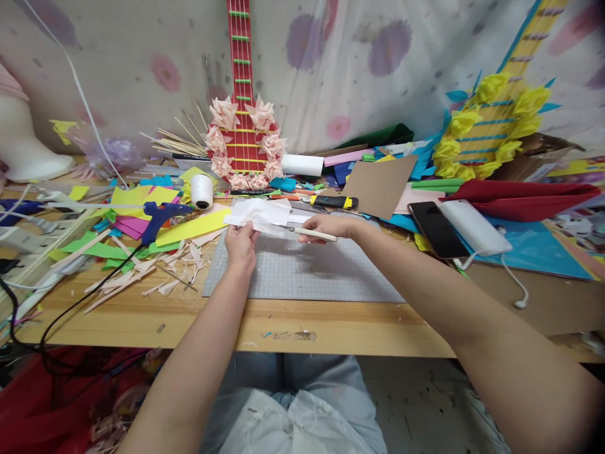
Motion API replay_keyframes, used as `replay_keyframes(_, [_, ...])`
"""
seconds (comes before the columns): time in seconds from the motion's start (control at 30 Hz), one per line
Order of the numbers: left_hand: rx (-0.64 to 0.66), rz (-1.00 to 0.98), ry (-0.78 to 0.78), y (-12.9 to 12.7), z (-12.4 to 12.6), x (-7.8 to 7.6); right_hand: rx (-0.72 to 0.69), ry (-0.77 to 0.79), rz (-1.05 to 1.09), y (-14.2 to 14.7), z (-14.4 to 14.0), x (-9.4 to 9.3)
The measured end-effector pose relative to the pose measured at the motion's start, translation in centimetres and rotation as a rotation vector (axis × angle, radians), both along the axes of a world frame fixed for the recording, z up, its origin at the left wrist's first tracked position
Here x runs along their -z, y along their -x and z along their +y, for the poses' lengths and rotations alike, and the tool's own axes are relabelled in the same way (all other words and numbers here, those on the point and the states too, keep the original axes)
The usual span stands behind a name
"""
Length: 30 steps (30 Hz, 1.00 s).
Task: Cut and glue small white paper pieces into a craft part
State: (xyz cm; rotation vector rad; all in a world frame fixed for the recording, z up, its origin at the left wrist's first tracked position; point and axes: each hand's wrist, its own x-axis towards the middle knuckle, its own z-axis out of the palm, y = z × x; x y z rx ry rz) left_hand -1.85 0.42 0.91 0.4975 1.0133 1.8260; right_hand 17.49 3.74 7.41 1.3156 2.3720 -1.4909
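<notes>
My left hand (241,243) pinches the near edge of a white sheet of paper (259,213) held just above the grey cutting mat (307,271). My right hand (328,226) grips a cream-handled craft knife (312,234), its metal tip pointing left and touching the paper beside my left fingers. Both forearms reach across the wooden table edge (283,325) from the bottom of the picture.
A blue glue gun (158,217) with a black cord lies left among coloured paper strips and wood slivers. A white tape roll (202,191), a yellow-black cutter (333,202), brown cardboard (380,185), a phone (437,230), a white power bank (475,227) and two paper guitars (243,135) crowd the back.
</notes>
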Motion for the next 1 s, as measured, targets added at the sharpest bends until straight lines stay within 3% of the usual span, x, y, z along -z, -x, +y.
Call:
replay_keyframes(0.5, [0.015,-0.052,0.054,0.0,-0.12,-0.24,0.023,0.004,-0.007,-0.34,0.16,0.29])
replay_keyframes(1.0, [0.11,-0.071,0.062,0.08,-0.26,-0.05,-0.062,0.001,0.043,-0.3,0.58,0.39])
